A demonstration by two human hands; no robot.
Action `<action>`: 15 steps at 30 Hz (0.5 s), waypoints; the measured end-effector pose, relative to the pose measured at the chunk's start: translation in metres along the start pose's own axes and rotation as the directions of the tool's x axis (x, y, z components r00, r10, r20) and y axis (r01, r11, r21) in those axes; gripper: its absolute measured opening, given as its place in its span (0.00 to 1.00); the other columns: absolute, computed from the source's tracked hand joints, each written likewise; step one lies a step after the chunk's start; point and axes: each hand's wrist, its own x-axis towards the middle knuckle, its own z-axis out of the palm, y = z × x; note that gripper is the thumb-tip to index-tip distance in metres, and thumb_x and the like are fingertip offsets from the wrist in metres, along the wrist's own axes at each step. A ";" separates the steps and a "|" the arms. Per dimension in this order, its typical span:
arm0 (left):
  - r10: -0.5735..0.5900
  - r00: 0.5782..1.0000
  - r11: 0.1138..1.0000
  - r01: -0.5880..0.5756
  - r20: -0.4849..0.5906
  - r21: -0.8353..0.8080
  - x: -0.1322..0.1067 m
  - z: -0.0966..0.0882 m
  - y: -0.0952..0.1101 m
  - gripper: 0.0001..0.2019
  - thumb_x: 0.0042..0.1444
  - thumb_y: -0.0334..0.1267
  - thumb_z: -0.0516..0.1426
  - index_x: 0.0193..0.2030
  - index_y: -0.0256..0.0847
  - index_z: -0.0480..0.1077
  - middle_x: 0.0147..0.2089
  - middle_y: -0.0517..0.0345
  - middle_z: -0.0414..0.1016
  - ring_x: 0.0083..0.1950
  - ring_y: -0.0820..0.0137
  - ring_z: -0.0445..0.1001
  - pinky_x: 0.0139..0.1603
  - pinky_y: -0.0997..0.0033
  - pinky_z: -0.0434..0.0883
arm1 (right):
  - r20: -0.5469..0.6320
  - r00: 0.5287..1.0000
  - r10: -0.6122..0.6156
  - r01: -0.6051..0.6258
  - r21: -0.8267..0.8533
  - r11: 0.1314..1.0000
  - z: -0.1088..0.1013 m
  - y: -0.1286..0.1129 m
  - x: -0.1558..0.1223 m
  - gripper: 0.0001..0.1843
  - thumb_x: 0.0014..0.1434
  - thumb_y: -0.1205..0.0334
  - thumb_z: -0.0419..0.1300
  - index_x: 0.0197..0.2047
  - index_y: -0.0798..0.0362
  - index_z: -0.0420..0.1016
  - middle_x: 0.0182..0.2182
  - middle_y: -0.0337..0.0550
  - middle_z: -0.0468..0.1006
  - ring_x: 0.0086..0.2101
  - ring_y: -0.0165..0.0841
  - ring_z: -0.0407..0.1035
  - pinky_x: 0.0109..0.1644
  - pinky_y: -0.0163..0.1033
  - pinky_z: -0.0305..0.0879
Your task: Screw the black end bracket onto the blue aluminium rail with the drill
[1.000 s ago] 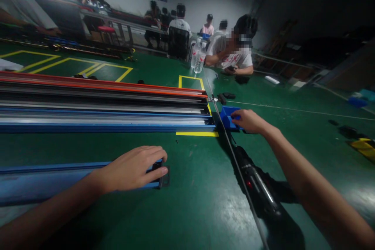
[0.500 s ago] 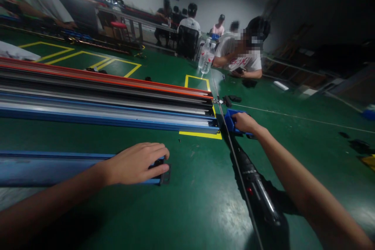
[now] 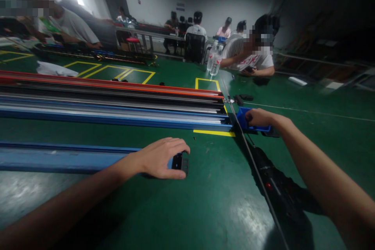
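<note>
While left hand (image 3: 164, 160) clamps thumb and fingers across the end of one long blue metal rail (image 3: 73, 160), apparently steadying it, right hand (image 3: 262, 119) has curled fingers inside blue plastic bin (image 3: 241, 114), grip unclear; black power driver (image 3: 278, 181) just nearside of them.

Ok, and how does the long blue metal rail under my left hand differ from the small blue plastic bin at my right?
The long blue metal rail runs out of the picture; the small blue plastic bin is short. The left hand spans the rail's dark end piece, while the right hand has its fingers in the bin. Both are blue.
</note>
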 end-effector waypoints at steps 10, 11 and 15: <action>-0.005 1.000 1.000 0.005 0.012 -0.011 0.001 0.002 0.003 0.28 0.52 0.53 0.68 0.55 0.43 0.70 0.48 0.53 0.76 0.49 0.59 0.75 0.51 0.60 0.69 | -0.070 0.995 0.070 -0.075 -0.086 0.993 0.014 -0.010 0.013 0.12 0.63 0.70 0.57 0.42 0.58 0.82 0.43 0.59 0.84 0.41 0.42 0.79 0.44 0.41 0.71; -0.015 1.000 1.000 0.015 0.014 -0.009 0.001 0.002 0.003 0.27 0.51 0.52 0.68 0.54 0.43 0.71 0.47 0.54 0.76 0.48 0.59 0.75 0.50 0.60 0.69 | -0.074 0.995 0.062 -0.068 -0.085 0.994 0.015 -0.010 0.011 0.12 0.63 0.71 0.56 0.42 0.58 0.83 0.43 0.58 0.84 0.42 0.43 0.79 0.44 0.40 0.71; -0.044 0.999 0.999 0.044 0.017 -0.003 0.001 0.004 0.004 0.26 0.49 0.49 0.68 0.53 0.43 0.71 0.46 0.54 0.74 0.46 0.60 0.74 0.48 0.61 0.69 | -0.084 0.996 0.033 -0.040 -0.083 0.996 0.017 -0.004 0.002 0.16 0.60 0.73 0.56 0.43 0.56 0.84 0.42 0.55 0.85 0.42 0.43 0.80 0.44 0.38 0.70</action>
